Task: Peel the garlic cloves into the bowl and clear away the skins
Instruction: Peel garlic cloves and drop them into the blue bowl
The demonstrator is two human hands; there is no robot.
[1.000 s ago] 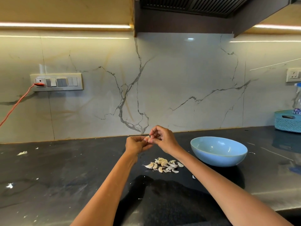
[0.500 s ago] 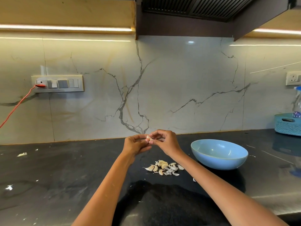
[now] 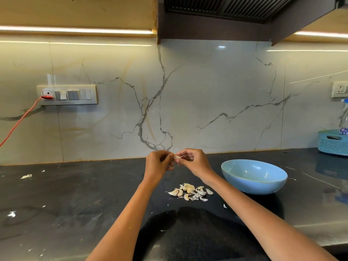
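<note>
- Shifted slightly since a second ago: left hand (image 3: pixel 157 163) and right hand (image 3: pixel 194 162), both pinching one garlic clove (image 3: pixel 178 157) above the surface (image 3: pixel 75 200).
- Light, small, hard, with papery slippery skin; best pinched at the ends.
- Lying roughly crosswise between the hands; tip direction unclear.
- Near the blue bowl (image 3: pixel 254 176), above the loose cloves (image 3: pixel 190 192).

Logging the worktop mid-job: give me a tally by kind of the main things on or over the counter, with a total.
Bowl, light blue: 1
Basket, teal: 1
Spray bottle, at the frame's edge: 1
Pile of garlic cloves and skins, too jumbled to count singly: 1
Clove pinched between the hands, left and right: 1
Total: 5
</note>
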